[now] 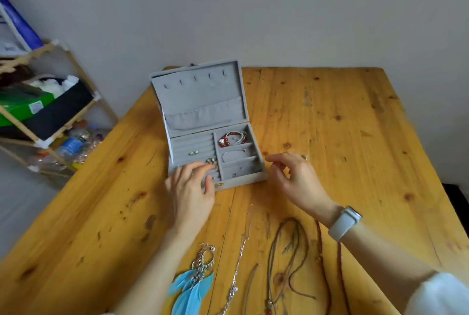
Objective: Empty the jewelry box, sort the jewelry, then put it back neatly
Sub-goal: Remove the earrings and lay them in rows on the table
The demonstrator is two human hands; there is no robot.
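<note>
The left hand [191, 185] pinched a small, light earring [211, 161] inside the box [243, 179]; the right hand [295, 175], beside the box, hung loosely curled and empty.

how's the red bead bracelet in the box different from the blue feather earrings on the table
The red bead bracelet lies coiled in the back right compartment of the open jewelry box; the blue feather earrings lie stretched out on the bare wooden table near the person.
The bracelet is a ring of round red beads; the earrings are long, with silver metal hoops above blue feathers.
The bracelet is already put away; the earrings are not.
Neither hand touches either one.
</note>
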